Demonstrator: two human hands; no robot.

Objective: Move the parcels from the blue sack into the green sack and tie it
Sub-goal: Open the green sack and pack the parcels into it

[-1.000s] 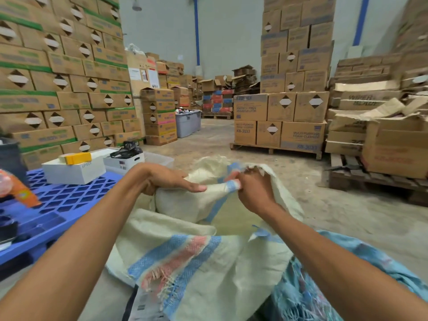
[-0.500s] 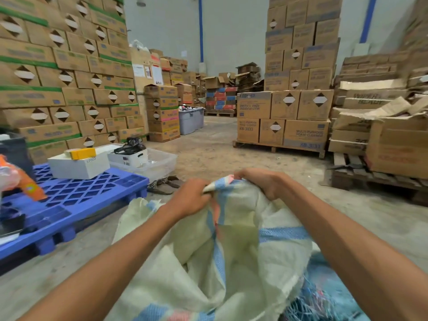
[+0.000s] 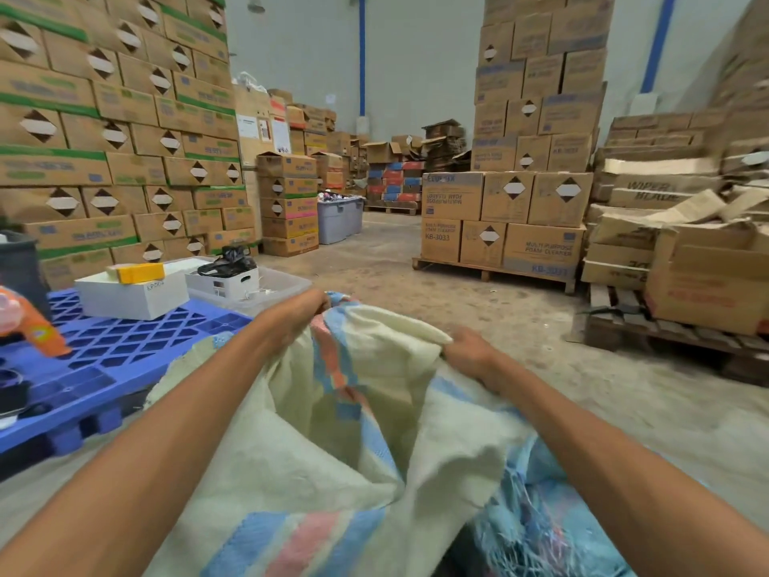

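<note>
- Both hands are clenched on cloth: the left hand (image 3: 291, 322) is bunched round the far rim of a pale striped sack (image 3: 333, 464), and the right hand (image 3: 468, 354) grips the rim further right.
- Stacked cartons (image 3: 104, 131) are seen on the left, behind and on the right.
- The pale striped sack is held up between the forearms; its mouth seems to be spread open, though the folds are blurred.
- A blue pallet (image 3: 125, 356) is laid on the floor at the left.
- A frayed blue sack (image 3: 537, 518) is crumpled low at the right, touching the pale sack under the right forearm.
- A white box (image 3: 133, 293) is set on the pallet.
</note>
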